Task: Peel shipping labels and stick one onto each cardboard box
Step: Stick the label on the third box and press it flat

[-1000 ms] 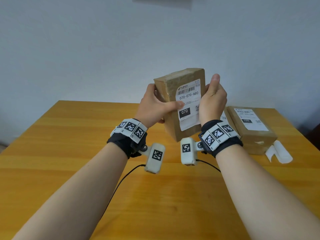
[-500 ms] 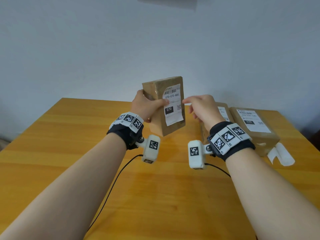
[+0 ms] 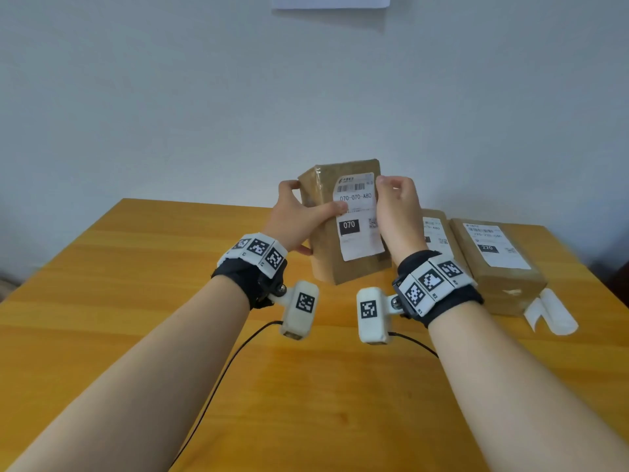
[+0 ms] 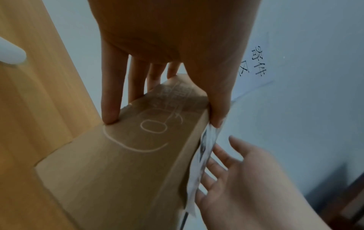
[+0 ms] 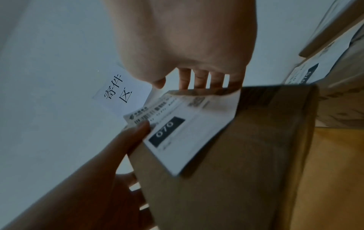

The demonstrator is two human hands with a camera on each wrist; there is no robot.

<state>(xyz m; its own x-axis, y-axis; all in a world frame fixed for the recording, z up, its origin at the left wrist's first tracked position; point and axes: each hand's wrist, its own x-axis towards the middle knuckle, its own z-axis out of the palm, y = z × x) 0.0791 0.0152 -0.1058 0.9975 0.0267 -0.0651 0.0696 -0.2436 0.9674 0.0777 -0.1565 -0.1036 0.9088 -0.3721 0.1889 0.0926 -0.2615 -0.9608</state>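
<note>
My left hand (image 3: 299, 216) holds a brown cardboard box (image 3: 323, 267) upright above the table, thumb on the front, fingers behind it. On the box front is a white shipping label (image 3: 357, 233) marked 070. In the left wrist view the label (image 4: 204, 149) stands partly off the box (image 4: 122, 163). My right hand (image 3: 396, 209) is at the label's right edge, fingers straight against it (image 4: 214, 157). In the right wrist view the label (image 5: 189, 130) faces the camera and my right fingertips are hidden behind the box's edge.
Two more labelled boxes (image 3: 439, 233) (image 3: 497, 267) lie on the wooden table (image 3: 136, 301) at the right. Curled white backing paper (image 3: 551, 311) lies in front of them. A paper sign (image 3: 332, 1) hangs on the wall. Camera cables trail below my wrists.
The box has moved away from me and lower, still in my left hand. My right hand let go of it, drew back, then came back against the label's right side.
</note>
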